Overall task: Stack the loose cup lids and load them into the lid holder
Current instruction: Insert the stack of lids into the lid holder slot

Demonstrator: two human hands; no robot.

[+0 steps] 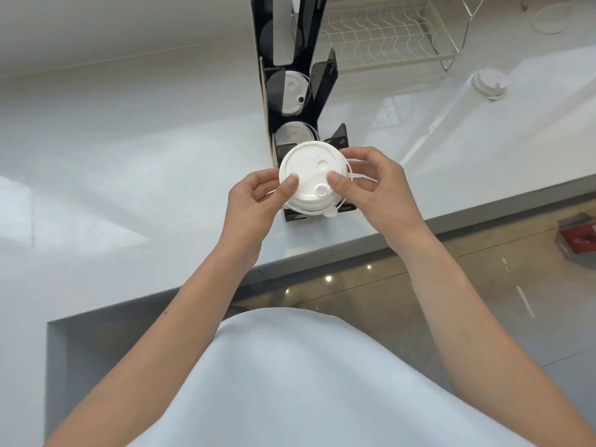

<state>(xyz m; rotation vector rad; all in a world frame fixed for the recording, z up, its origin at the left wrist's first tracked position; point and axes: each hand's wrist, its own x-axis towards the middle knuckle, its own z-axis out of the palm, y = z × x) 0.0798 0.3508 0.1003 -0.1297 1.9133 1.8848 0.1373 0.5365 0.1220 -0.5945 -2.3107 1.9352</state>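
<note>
Bright, even daylight glares off the glossy counter [129,162]; edges bow from wide-angle distortion, corners slightly soft.

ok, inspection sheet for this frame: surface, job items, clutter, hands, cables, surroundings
Surface: pale glossy counter, reflections, no spills seen.
Job's things: white lid stack held over the nearest slot of the black lid holder; lids already in two farther slots; one loose lid on the counter at far right.
Clutter: wire rack behind the holder.
Grippers: left hand and right hand both grip the stack, thumbs on top.
Cables: nothing seen.
Surroundings: shiny floor, red box on it.
</note>
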